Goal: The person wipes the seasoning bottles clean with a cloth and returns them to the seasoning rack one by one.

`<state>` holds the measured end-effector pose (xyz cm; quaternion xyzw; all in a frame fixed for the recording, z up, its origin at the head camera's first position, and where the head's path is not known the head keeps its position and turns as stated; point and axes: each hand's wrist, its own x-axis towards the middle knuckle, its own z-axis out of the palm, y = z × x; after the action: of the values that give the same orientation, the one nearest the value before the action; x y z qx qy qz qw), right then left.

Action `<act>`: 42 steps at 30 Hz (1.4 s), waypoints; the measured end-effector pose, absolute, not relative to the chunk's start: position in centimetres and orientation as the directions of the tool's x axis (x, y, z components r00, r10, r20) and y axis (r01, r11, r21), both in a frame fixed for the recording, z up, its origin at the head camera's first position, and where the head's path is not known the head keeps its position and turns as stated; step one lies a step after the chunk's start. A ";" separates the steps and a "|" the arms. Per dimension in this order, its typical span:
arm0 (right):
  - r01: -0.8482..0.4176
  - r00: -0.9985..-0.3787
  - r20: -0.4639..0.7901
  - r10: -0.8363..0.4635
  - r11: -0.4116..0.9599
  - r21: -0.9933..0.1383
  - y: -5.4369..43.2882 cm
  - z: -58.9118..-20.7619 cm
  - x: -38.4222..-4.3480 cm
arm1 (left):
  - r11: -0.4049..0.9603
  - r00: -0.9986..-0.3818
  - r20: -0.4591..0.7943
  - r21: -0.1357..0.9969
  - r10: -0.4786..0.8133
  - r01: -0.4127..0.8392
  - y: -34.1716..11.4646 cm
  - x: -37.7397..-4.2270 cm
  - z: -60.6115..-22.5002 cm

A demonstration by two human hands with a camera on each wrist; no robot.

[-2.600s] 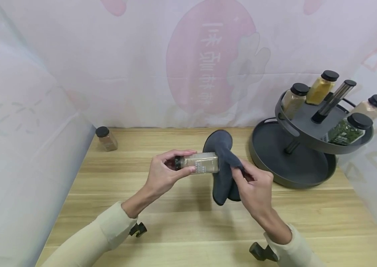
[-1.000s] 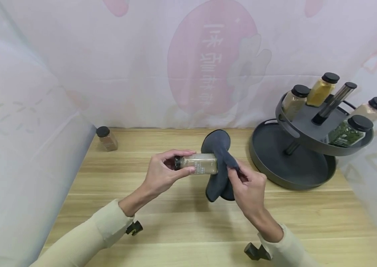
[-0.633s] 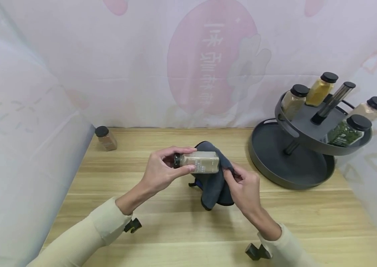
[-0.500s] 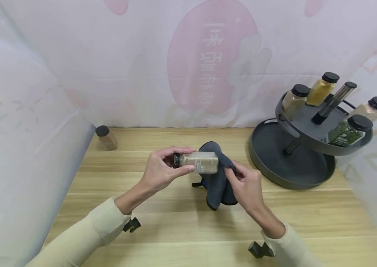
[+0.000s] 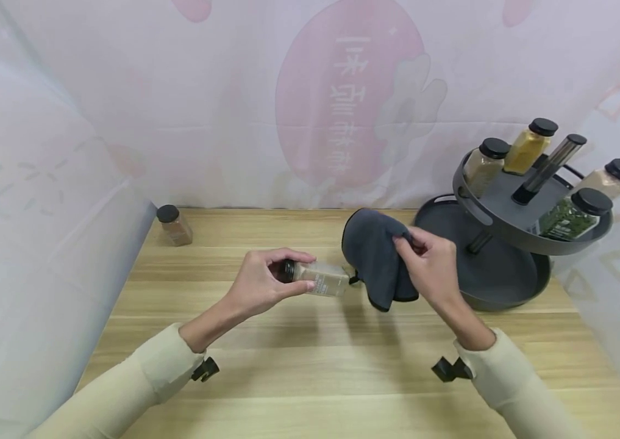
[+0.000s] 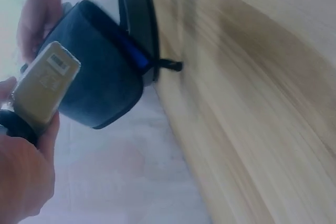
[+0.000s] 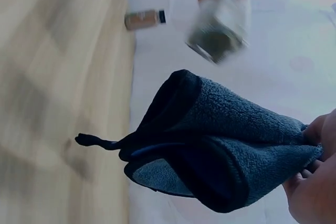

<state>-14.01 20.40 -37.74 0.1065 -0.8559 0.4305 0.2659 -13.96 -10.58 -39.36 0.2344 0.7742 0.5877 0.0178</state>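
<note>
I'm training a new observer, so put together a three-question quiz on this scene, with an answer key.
1. What does the right hand pinch?
a) A jar lid
b) A dark cloth
c) The rack's pole

2. True or false: the jar in the left hand is tipped onto its side.

3. How many spice jars show on the rack's upper tier?

Key: 1. b. 2. True. 3. Four.
</note>
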 end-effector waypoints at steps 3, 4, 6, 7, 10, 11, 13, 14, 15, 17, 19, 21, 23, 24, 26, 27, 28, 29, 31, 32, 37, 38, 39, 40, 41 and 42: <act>-0.402 -0.829 0.558 0.042 0.648 -0.646 21.1 -37.0 -15.4 | 0.277 -0.893 0.210 0.901 0.398 0.335 -10.7 -14.0 -39.5; -0.401 -0.826 0.562 0.041 0.659 -0.637 21.3 -36.8 -15.9 | 0.302 -0.894 0.197 0.893 0.403 0.333 -10.8 -14.0 -39.5; -0.399 -0.822 0.569 0.035 0.678 -0.617 21.8 -36.6 -16.9 | 0.356 -0.890 0.172 0.872 0.423 0.337 -10.8 -14.0 -39.6; -0.399 -0.819 0.573 0.031 0.687 -0.608 21.9 -36.5 -17.4 | 0.386 -0.886 0.161 0.856 0.435 0.344 -10.9 -14.1 -39.7; -0.389 -0.817 0.577 0.024 0.715 -0.580 22.4 -36.3 -18.9 | 0.467 -0.867 0.125 0.800 0.483 0.375 -10.9 -14.1 -39.9; -0.384 -0.817 0.576 0.021 0.725 -0.572 22.5 -36.3 -19.4 | 0.490 -0.856 0.117 0.778 0.504 0.394 -10.9 -14.1 -40.0; -0.381 -0.817 0.576 0.007 0.743 -0.550 22.6 -36.3 -20.4 | 0.522 -0.832 0.104 0.734 0.545 0.434 -10.9 -14.2 -40.3; -0.381 -0.818 0.576 -0.002 0.752 -0.539 22.7 -36.3 -20.9 | 0.534 -0.817 0.101 0.710 0.567 0.459 -10.9 -14.2 -40.4; -0.384 -0.816 0.578 -0.011 0.757 -0.529 22.7 -36.4 -21.4 | 0.542 -0.801 0.102 0.686 0.589 0.486 -10.8 -14.2 -40.5; -0.399 -0.810 0.585 -0.033 0.763 -0.508 22.6 -36.5 -22.3 | 0.546 -0.767 0.107 0.642 0.632 0.539 -10.7 -14.1 -40.7; -0.413 -0.803 0.593 -0.055 0.769 -0.488 22.4 -36.9 -23.1 | 0.544 -0.734 0.107 0.602 0.671 0.585 -10.6 -14.1 -40.9; -0.431 -0.793 0.604 -0.082 0.776 -0.460 22.0 -37.5 -23.9 | 0.540 -0.703 0.093 0.572 0.705 0.618 -10.4 -14.1 -41.1; -0.450 -0.787 0.604 -0.122 0.784 -0.428 21.5 -38.3 -24.4 | 0.535 -0.673 0.073 0.546 0.736 0.645 -10.1 -14.0 -41.4; -0.461 -0.783 0.605 -0.144 0.788 -0.408 21.1 -38.7 -24.5 | 0.535 -0.660 0.062 0.532 0.749 0.657 -10.0 -13.9 -41.5; -0.486 -0.777 0.598 -0.197 0.791 -0.371 20.3 -39.4 -24.7 | 0.530 -0.636 0.045 0.508 0.771 0.679 -9.8 -13.9 -41.7; -0.496 -0.778 0.587 -0.223 0.791 -0.358 19.9 -39.8 -24.6 | 0.526 -0.625 0.041 0.500 0.779 0.688 -9.7 -13.8 -41.8; -0.507 -0.780 0.575 -0.247 0.787 -0.350 19.4 -40.2 -24.5 | 0.524 -0.617 0.037 0.489 0.786 0.697 -9.6 -13.8 -41.9; -0.516 -0.782 0.563 -0.270 0.786 -0.341 18.9 -40.5 -24.4 | 0.522 -0.609 0.032 0.482 0.792 0.704 -9.5 -13.7 -41.9; -0.526 -0.790 0.534 -0.303 0.781 -0.336 18.0 -41.2 -24.2 | 0.517 -0.595 0.023 0.472 0.803 0.715 -9.3 -13.6 -42.0; -0.529 -0.794 0.521 -0.314 0.779 -0.337 17.5 -41.5 -24.0 | 0.515 -0.590 0.017 0.467 0.808 0.719 -9.2 -13.6 -42.0; -0.543 -0.809 0.455 -0.373 0.771 -0.332 15.4 -42.9 -23.3 | 0.506 -0.554 -0.015 0.428 0.833 0.749 -8.9 -13.4 -41.9; -0.546 -0.811 0.439 -0.387 0.771 -0.328 15.1 -43.1 -23.2 | 0.500 -0.543 -0.017 0.415 0.840 0.760 -8.8 -13.4 -41.9; -0.550 -0.811 0.425 -0.402 0.770 -0.323 14.8 -43.4 -23.1 | 0.492 -0.532 -0.016 0.403 0.847 0.771 -8.8 -13.4 -41.9; -0.552 -0.814 0.409 -0.413 0.769 -0.322 14.5 -43.6 -22.9 | 0.485 -0.521 -0.014 0.391 0.853 0.783 -8.8 -13.3 -42.0; -0.555 -0.814 0.396 -0.424 0.769 -0.318 14.2 -43.8 -22.8 | 0.476 -0.511 -0.012 0.380 0.860 0.793 -8.7 -13.3 -42.0; -0.555 -0.818 0.379 -0.434 0.769 -0.318 14.0 -44.0 -22.7 | 0.468 -0.501 -0.010 0.370 0.866 0.802 -8.7 -13.3 -42.0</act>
<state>-22.65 13.95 -43.97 0.2659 -0.9295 0.2119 0.1431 -13.26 -8.69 -42.03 0.4898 0.8512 0.1608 0.0984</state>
